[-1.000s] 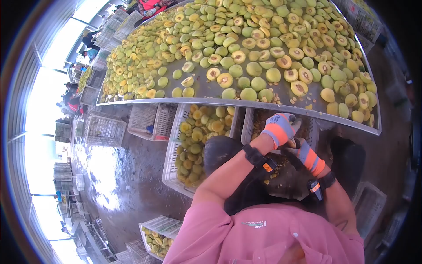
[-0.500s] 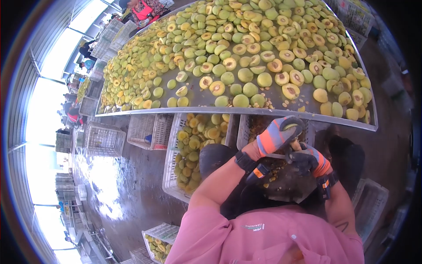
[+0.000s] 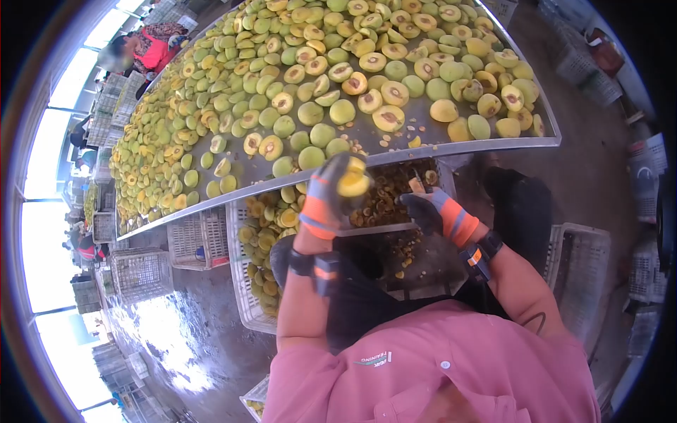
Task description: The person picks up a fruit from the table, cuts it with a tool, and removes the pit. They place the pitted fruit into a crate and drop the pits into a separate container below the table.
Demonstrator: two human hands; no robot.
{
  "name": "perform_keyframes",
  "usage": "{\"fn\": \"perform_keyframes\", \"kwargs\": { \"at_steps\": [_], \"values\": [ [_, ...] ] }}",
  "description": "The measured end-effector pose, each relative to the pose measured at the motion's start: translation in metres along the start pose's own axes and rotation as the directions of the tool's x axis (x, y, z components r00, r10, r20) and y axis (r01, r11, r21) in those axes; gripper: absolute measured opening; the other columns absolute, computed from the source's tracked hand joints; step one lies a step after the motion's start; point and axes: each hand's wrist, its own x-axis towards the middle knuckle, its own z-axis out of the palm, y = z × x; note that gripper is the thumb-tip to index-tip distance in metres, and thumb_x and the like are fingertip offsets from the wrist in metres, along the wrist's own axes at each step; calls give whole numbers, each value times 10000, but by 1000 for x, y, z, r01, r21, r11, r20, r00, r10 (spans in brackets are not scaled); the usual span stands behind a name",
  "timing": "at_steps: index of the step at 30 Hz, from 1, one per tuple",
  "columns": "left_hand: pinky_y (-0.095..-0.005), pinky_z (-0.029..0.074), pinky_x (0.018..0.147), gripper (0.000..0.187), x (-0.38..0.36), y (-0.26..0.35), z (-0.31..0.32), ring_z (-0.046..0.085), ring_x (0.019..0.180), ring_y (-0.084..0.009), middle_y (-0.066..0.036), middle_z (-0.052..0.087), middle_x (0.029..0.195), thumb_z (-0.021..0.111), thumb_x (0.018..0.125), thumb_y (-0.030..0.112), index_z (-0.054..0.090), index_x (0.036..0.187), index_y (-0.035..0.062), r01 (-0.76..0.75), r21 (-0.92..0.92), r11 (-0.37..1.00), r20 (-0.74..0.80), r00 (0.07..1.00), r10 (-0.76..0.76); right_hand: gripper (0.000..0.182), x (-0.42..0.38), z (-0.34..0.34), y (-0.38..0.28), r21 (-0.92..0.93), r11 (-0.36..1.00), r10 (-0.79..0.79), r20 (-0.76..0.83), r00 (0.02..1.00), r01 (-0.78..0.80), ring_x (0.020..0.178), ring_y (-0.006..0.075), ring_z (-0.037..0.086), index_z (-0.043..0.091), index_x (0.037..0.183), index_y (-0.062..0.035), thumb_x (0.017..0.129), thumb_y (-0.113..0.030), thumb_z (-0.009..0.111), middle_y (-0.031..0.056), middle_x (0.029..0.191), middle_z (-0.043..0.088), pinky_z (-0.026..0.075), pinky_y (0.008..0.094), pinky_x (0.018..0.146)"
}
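Note:
My left hand (image 3: pixel 328 194), in a grey and orange glove, is closed around a yellow-green stone fruit half (image 3: pixel 354 182) just in front of the table edge. Its fingers are partly hidden behind the fruit. To the right, my right hand (image 3: pixel 438 213), gloved the same way, grips a small wooden-handled tool (image 3: pixel 417 185) whose thin tip points up. The two hands are apart. Below them stands a crate (image 3: pixel 446 180) holding brown pits and scraps. The metal table (image 3: pixel 247 151) bears a big heap of halved green-yellow stone fruit (image 3: pixel 391 118), many with pits showing.
A white crate (image 3: pixel 243 299) of fruit halves stands left of my legs. More crates (image 3: pixel 141 275) sit on the wet floor to the left, and another crate (image 3: pixel 582 275) is at my right. A person in a red apron (image 3: pixel 151 51) is at the table's far left.
My hands were together at the fruit and are now apart. The left hand, with the fruit half, has moved left; the tool now shows clearly in my right hand. The view has shifted.

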Motion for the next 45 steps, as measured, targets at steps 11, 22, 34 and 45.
{"fn": "perform_keyframes", "kwargs": {
  "at_steps": [11,22,34,45],
  "values": [
    [-251,450,596,375,-41,1,-112,617,792,-144,-24,631,962,433,959,379,564,1155,87,-357,411,839,-280,826,489,237,-6,30,1,-207,978,-9,-39,999,1,429,80,437,573,751,-112,839,-285,707,-31,579,500,313,251,376],
    [-371,488,825,294,-10,-44,-258,587,984,-217,-70,610,1131,491,945,236,565,1182,79,-198,18,980,-691,706,155,261,-15,30,-6,-255,967,14,-26,1000,-20,420,73,413,560,739,-116,849,-319,683,-37,568,493,289,239,384],
    [-406,440,938,655,122,62,-152,552,1131,-335,-214,570,1221,686,760,399,508,1237,-13,316,949,-14,-277,852,444,216,-20,35,-12,-272,952,-137,35,990,141,458,59,464,593,874,-84,840,-281,674,-14,613,538,355,222,405],
    [-218,434,488,290,65,49,-83,609,732,-98,-48,634,931,714,791,120,566,1028,47,-266,459,848,-207,896,393,214,-18,37,-15,-273,876,-385,100,917,398,653,66,535,611,1017,-48,840,-161,655,10,745,601,448,238,565]
  ]
}}
